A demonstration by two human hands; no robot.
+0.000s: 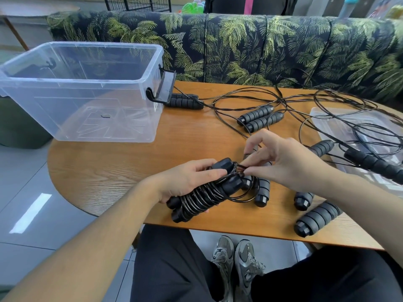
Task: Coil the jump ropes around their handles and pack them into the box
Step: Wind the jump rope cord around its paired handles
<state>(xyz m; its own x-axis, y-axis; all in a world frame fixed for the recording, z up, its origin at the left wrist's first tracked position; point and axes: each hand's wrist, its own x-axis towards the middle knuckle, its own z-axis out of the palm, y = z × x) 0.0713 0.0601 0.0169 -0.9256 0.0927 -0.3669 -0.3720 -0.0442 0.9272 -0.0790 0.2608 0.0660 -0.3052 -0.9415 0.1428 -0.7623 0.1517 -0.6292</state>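
left grip [185, 179] holds coiled handles [202, 197], right grip [281, 162] pinches rope [241, 167].

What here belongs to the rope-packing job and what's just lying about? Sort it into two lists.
Job: coiled rope bundle gripped by left hand, rope end pinched by right hand; loose ropes; clear box; box lid.

Lying about: sofa; wire crate; toys.
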